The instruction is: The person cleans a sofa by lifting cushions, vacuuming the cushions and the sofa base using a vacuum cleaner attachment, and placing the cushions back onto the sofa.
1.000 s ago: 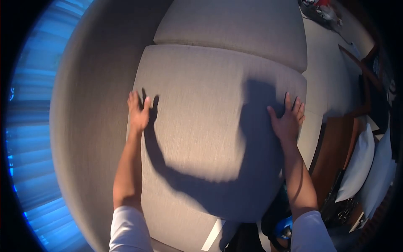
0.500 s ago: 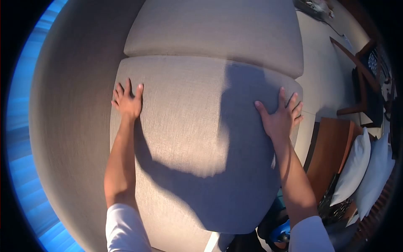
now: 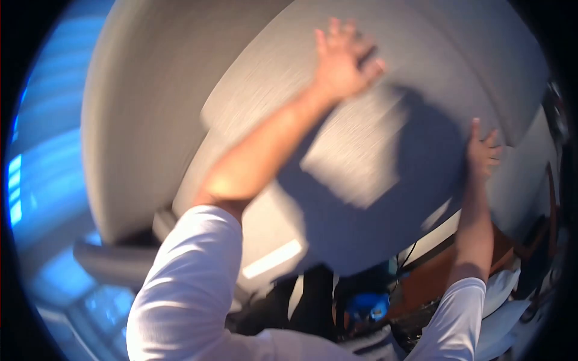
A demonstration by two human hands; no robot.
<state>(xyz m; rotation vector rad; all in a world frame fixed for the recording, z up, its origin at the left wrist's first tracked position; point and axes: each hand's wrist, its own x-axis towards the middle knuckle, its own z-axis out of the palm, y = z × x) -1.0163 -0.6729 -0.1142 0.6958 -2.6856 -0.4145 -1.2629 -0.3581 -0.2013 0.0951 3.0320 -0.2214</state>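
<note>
Fingers spread, my left hand (image 3: 342, 66) is over the upper part of a grey sofa cushion (image 3: 355, 162), blurred by motion; whether it touches the fabric is unclear. Farther right, my right hand (image 3: 483, 153) lies at the cushion's right side, its fingers apart. Neither hand holds anything. Shadows of my arms and head fall across the cushion.
The sofa backrest (image 3: 144, 114) rises on the left, with blue-lit curtains (image 3: 54, 126) beyond it. White pillows (image 3: 503, 289) and a brown wooden surface (image 3: 421, 289) are at the lower right. A blue object (image 3: 368, 305) sits below the cushion.
The view has turned, so the cushion appears tilted. My left hand has moved from the cushion's left edge towards its upper middle. My right hand stays near the right side.
</note>
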